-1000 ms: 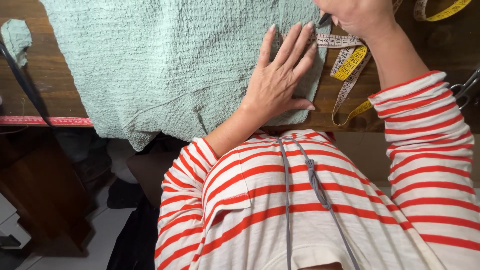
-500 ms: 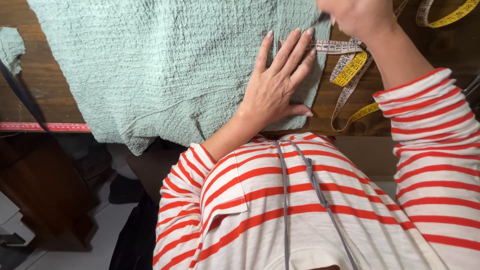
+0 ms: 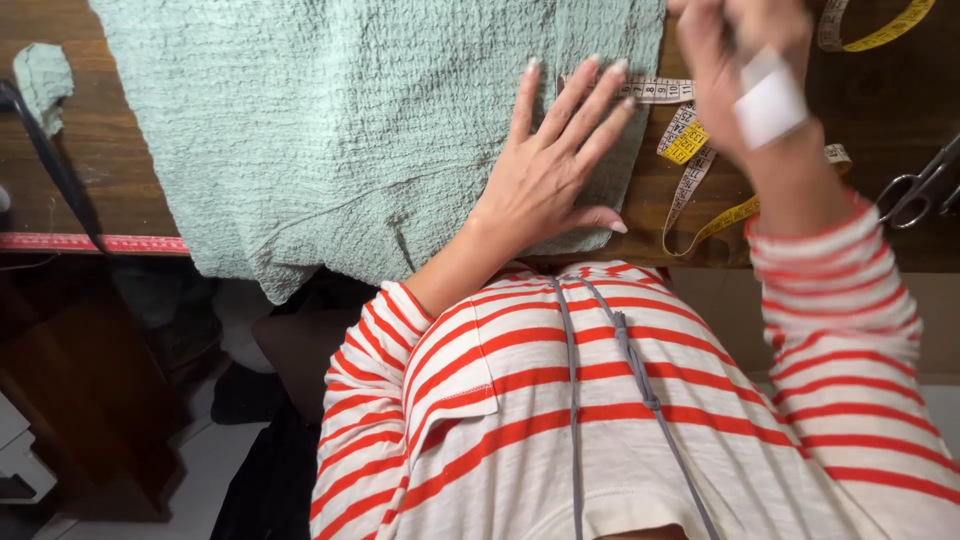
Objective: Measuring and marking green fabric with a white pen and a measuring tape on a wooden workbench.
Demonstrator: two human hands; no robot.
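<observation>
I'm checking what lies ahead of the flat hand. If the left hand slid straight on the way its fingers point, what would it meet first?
Probably the tape measure: the left hand lies flat on the green fabric, its fingertips almost at the tape's white end by the fabric's edge.

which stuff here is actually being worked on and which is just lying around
In use:
- mint green fabric, pressed flat by the left hand
- measuring tape, beside that hand
- right hand, raised, holding a small white piece

Lying about:
- scissors
- fabric scrap
</observation>
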